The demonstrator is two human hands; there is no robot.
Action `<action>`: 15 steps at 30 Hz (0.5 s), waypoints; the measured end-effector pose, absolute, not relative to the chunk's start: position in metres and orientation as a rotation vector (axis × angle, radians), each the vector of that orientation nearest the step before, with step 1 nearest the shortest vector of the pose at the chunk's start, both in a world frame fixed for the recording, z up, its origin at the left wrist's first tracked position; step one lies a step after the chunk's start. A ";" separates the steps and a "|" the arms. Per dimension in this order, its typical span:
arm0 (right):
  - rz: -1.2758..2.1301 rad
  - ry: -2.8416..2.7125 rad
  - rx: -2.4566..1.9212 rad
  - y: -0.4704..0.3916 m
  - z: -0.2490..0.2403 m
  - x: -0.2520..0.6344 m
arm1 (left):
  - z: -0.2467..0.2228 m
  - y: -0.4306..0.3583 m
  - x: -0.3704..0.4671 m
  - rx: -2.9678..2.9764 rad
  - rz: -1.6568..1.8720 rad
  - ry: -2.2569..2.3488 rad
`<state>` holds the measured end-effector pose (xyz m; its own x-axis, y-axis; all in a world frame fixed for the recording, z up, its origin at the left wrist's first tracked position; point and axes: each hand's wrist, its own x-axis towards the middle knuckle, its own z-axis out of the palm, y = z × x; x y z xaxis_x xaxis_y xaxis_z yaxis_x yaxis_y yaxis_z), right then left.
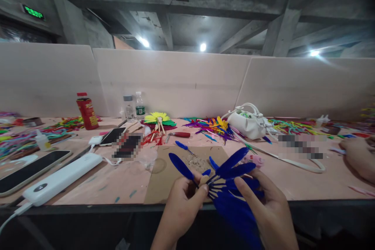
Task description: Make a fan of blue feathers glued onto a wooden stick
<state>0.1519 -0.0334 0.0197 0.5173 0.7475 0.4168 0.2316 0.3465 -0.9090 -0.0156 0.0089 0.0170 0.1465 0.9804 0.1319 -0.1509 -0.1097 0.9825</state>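
Observation:
Blue feathers (pixel 234 168) fan out from a pale, round-ended wooden piece between my hands, over the table's front edge. My left hand (pixel 184 199) pinches the base of the fan, where the feather stems meet. Around the right side of the fan, my right hand (pixel 263 199) has its thumb on the front and its fingers behind, holding the feathers. Beneath lies a brown cardboard sheet (pixel 164 168) with small scraps on it. One loose blue feather (pixel 182 145) rests near the cardboard's back edge.
A white power bank (pixel 63 179) and phone (pixel 32 170) lie left. Behind are a red bottle (pixel 87 113), yellow feather fan (pixel 158 118), red-handled tool (pixel 181 135), coloured feathers (pixel 205 126) and white handbag (pixel 247 123). Another person's hand (pixel 359 156) is at far right.

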 end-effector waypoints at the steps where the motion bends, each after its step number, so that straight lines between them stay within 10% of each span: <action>1: 0.442 -1.009 -1.209 -0.033 0.019 0.152 | 0.017 0.009 -0.016 1.262 1.234 0.922; 15: 0.425 -0.928 -1.243 -0.030 0.026 0.148 | 0.017 0.010 -0.016 1.287 1.213 0.903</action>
